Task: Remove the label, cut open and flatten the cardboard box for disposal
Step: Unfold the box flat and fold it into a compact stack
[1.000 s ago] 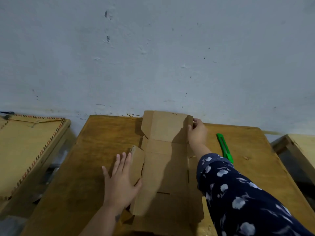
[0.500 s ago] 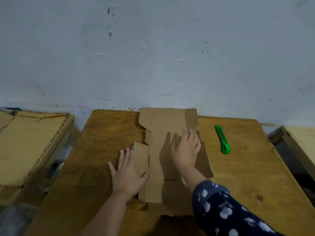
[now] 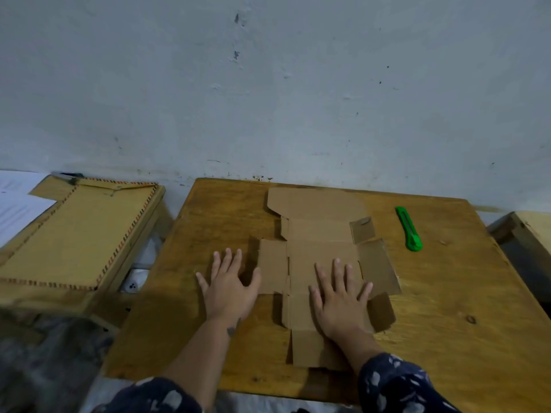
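Observation:
The brown cardboard box (image 3: 319,234) lies unfolded and nearly flat in the middle of the wooden table (image 3: 447,308). Its left flap and a small flap at the right still stand up a little. My left hand (image 3: 229,284) lies flat on the table, fingers spread, with the thumb against the box's left flap. My right hand (image 3: 340,296) presses flat on the box's middle panel, fingers spread. A green utility knife (image 3: 409,228) lies on the table to the right of the box, apart from both hands. No label is visible on the cardboard.
A second low wooden table with a stitched brown mat (image 3: 74,234) stands to the left, across a gap. Another wooden piece (image 3: 524,228) sits at the right edge. The grey wall (image 3: 268,84) rises directly behind the table.
My right hand came back from the box's far flap and now presses flat on the middle panel. The far flap has dropped flat. My left hand stayed beside the left flap.

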